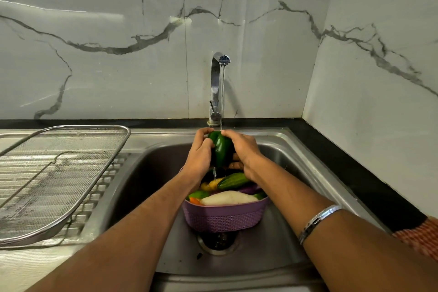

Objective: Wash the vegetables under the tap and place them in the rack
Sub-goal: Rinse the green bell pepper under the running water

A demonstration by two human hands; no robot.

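Holding a green bell pepper (221, 149) under the running tap (217, 87), both hands on it: left hand (199, 156) wraps the left side, fingers (201, 133) curled over the top; right hand (244, 152) grips the right side, fingers curled round it too. Water stream lands on the pepper's top and drips off its lower end. Pepper sits over the sink (279, 239), above the far edge of a purple basket (222, 218) standing in the basin just beyond the drain (218, 240). Basket holds more vegetables: a cucumber (233, 180), a white radish-like piece (228, 198), plus yellow, orange, green and purple bits I can't identify. Mesh rack (59, 173) lies on the drainboard to the left, well apart from the hands. Silver bangle (317, 220) on the right forearm. Marble wall (118, 42) behind.
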